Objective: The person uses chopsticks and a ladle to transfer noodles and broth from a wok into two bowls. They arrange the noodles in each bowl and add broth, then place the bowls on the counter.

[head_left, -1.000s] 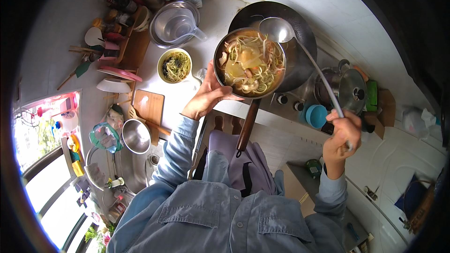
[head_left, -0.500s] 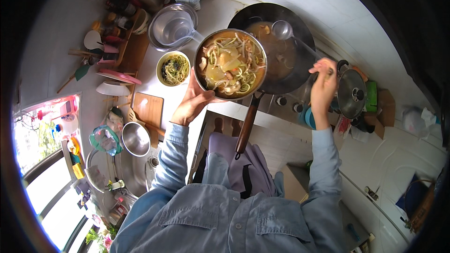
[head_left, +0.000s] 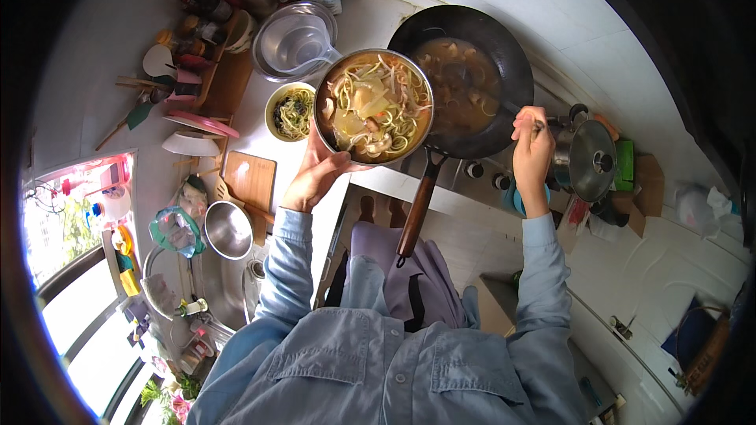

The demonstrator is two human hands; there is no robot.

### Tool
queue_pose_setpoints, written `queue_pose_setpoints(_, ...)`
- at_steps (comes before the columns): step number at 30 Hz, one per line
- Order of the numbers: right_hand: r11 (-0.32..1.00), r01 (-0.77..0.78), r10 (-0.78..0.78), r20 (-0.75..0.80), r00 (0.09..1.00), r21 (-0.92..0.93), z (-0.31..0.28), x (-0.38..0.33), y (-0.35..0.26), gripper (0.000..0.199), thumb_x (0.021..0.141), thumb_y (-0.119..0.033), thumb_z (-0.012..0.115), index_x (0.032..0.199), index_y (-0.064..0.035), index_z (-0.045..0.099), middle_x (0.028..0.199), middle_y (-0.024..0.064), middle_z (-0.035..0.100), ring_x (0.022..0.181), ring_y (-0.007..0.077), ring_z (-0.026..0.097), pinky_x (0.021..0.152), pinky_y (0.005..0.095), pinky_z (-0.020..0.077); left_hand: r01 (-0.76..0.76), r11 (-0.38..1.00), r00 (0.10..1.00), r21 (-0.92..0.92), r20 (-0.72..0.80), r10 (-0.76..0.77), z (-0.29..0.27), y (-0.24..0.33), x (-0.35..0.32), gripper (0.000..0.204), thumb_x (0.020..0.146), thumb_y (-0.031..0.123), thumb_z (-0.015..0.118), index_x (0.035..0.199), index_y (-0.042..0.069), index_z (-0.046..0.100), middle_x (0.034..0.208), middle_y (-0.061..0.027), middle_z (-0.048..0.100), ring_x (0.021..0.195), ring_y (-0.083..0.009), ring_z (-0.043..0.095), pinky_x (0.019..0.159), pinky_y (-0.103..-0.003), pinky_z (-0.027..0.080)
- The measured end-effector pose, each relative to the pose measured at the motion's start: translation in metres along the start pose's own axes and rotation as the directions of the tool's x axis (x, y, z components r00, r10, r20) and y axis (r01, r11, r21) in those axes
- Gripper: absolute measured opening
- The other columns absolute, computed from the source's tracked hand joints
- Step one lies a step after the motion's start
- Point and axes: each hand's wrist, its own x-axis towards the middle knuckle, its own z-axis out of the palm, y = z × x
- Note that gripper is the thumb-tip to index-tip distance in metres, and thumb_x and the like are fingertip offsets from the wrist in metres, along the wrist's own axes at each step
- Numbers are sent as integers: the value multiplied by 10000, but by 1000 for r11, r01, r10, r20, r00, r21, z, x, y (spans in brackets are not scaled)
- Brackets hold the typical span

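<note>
My left hand point(head_left: 316, 175) holds a round metal bowl point(head_left: 431, 94) by its near left side, beside the wok's left edge. Noodles with pale vegetable slices, mushroom and meat strips point(head_left: 376, 106) fill it in an orange-brown broth. My right hand point(head_left: 535, 149) is closed around the handle of a ladle point(head_left: 509, 107) at the wok's right side. The ladle's bowl is down in the brown soup point(head_left: 465, 86), mostly hidden. The black wok point(head_left: 512, 55) sits on the stove, its wooden handle point(head_left: 417, 208) pointing toward me.
A smaller pale bowl of noodles point(head_left: 272, 116) stands left of the held bowl. Behind it, a clear plastic scoop point(head_left: 303, 46) rests in a metal basin point(head_left: 262, 67). A lidded pot point(head_left: 591, 159) is right of the wok. A cutting board point(head_left: 250, 177) and sink point(head_left: 220, 287) lie left.
The ladle has gone from above the wok down into the soup. My right hand has lowered slightly toward me and closed more firmly. The held bowl has shifted a little left.
</note>
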Motion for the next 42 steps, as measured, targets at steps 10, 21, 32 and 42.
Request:
queue_pose_setpoints(10, 820, -280, 389, -128, 912, 499, -26, -6, -15, 246, 1117, -246, 443, 1002, -54, 543, 797, 51, 579, 637, 100, 521, 601, 238, 436, 42, 997, 998, -63, 46, -39, -6, -6, 9, 1015, 902, -107, 588, 1638, 258, -9, 1633, -181, 248, 1403, -419, 449, 1047, -607, 528)
queue_pose_setpoints(21, 909, -186, 284, -228, 931, 372, -81, -19, -128, 270, 1116, -255, 430, 981, -33, 501, 894, 85, 608, 610, 73, 513, 478, 177, 250, 27, 999, 993, -30, 116, -24, 17, -6, 24, 925, 901, -126, 583, 1614, 224, 109, 1621, -131, 257, 1416, -380, 438, 1006, -572, 572)
queue_pose_setpoints(32, 949, 316, -316, 11, 949, 18, -62, -51, -138, 202, 1074, -127, 445, 1027, 38, 551, 856, 138, 639, 793, 243, 617, 788, 370, 545, 67, 993, 990, -102, 127, -54, 30, -8, 22, 986, 869, -124, 610, 1623, 210, 70, 1611, -146, 273, 1395, -377, 461, 1013, -581, 562)
queue_pose_setpoints(42, 830, -300, 432, -201, 879, 471, -64, -27, -117, 241, 1105, -367, 444, 1068, -135, 498, 939, 40, 630, 758, 77, 557, 504, 180, 222, -46, 996, 999, -83, -21, 44, 25, -21, -25, 1024, 859, -75, 651, 1635, 202, 43, 1611, -137, 268, 1416, -372, 433, 959, -551, 594)
